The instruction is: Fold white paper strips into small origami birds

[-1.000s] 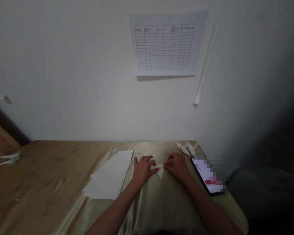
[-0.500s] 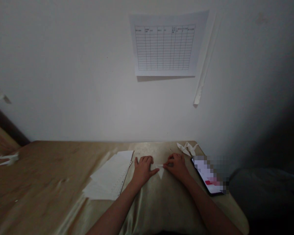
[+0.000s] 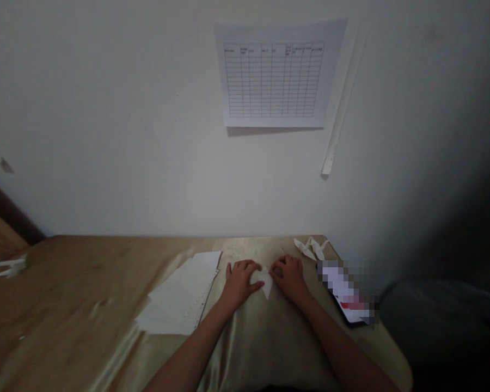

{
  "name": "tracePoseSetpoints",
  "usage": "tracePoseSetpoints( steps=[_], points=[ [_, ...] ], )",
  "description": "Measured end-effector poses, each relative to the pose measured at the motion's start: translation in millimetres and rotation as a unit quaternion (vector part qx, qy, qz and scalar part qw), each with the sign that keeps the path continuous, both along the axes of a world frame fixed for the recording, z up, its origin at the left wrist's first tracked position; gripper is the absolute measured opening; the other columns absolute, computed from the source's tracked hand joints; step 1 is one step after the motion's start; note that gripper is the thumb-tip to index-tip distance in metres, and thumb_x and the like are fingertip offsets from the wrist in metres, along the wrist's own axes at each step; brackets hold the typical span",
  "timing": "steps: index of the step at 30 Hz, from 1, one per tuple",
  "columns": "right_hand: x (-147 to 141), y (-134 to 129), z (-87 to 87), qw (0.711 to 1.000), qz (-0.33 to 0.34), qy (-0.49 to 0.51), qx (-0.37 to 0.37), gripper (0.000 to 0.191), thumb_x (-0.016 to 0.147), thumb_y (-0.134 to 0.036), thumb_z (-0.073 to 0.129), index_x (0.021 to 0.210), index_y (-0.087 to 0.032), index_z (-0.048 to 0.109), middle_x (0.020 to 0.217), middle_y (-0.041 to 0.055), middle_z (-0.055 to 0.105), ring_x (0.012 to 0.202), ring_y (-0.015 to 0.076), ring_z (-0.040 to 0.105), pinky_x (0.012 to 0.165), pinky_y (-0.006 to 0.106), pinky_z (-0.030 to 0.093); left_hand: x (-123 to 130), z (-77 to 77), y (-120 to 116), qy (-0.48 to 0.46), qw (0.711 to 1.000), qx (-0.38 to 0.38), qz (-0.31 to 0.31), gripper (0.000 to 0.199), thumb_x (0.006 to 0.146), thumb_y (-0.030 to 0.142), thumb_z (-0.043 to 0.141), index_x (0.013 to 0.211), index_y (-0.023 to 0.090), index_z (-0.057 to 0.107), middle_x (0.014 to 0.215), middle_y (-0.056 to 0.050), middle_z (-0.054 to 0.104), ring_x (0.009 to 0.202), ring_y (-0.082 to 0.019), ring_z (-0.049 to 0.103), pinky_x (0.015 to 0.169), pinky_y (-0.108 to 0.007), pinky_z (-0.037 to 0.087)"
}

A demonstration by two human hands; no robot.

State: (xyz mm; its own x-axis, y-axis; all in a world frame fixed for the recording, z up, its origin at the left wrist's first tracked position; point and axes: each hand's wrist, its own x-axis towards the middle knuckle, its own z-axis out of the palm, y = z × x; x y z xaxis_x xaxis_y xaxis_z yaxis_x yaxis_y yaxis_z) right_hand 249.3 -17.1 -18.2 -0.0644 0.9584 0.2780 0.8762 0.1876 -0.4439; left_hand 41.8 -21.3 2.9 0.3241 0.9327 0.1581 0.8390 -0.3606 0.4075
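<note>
A small piece of folded white paper [image 3: 267, 287], pointed at its near end, lies on the cloth between my two hands. My left hand [image 3: 240, 282] grips its left side, the thumb at the lower edge and the index finger near the top. At the upper right edge, the fingers of my right hand [image 3: 289, 276] are pinched on the same paper. Parts of the paper's edges are hidden under the fingertips.
Left of my hands lies a stack of white paper sheets [image 3: 179, 296]. A phone [image 3: 353, 313] with a lit screen rests at the right, with folded paper cranes [image 3: 312, 249] behind it. Another folded paper piece [image 3: 8, 267] is at the far left. A printed table sheet [image 3: 275, 81] hangs on the wall.
The folded paper's far edge now rises to a point, where it was flat before. My right hand has shifted slightly left along it; my left hand has hardly moved.
</note>
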Motion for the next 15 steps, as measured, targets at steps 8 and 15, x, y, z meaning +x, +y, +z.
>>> tracePoseSetpoints(
  steps=[8,15],
  points=[
    [0.6,-0.3,-2.7,1.000,0.009,0.004,0.002,0.023,0.096,-0.032,0.066,0.116,-0.030,0.078,0.120,0.0094,0.068,0.120,0.0293,0.057,0.115,0.049,0.033,-2.8,-6.6,2.1,0.018,1.000,0.007,-0.005,0.045,0.091,0.038,0.082,0.134,0.044,0.072,0.151,-0.008,0.060,0.144,-0.033,0.051,0.125,-0.071,0.022],
    [0.7,-3.0,0.8,0.999,0.047,0.017,-0.003,0.031,0.095,-0.024,0.066,0.119,-0.037,0.080,0.121,0.0078,0.067,0.122,0.0283,0.056,0.115,0.048,0.034,-2.3,-7.8,1.6,0.015,1.000,0.009,-0.001,0.039,0.091,0.040,0.081,0.130,0.042,0.076,0.151,-0.008,0.060,0.144,-0.034,0.051,0.126,-0.072,0.021]
  ],
)
